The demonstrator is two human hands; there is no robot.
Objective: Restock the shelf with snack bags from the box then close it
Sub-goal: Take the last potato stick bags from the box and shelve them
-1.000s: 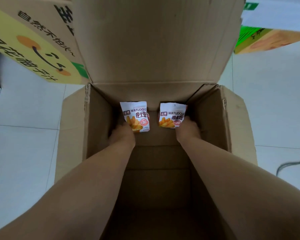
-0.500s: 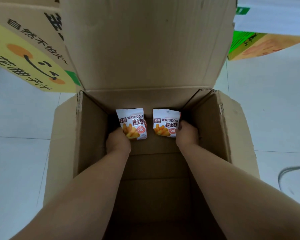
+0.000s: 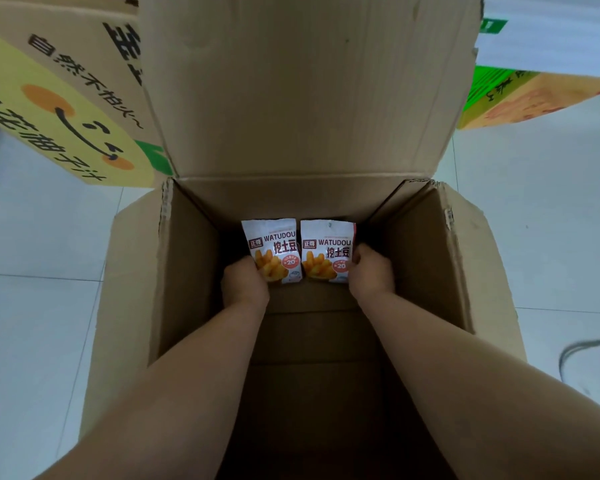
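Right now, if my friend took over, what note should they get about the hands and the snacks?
Left hand: gripping the left bag by its lower corner.
Right hand: gripping the right bag at its right edge.
Both bags are upright, side by side, deep inside the open box, flaps up. No other bags show in the box.
Done: both bags grabbed.
Left: lift them out, put them on the shelf (out of view), then close the box.
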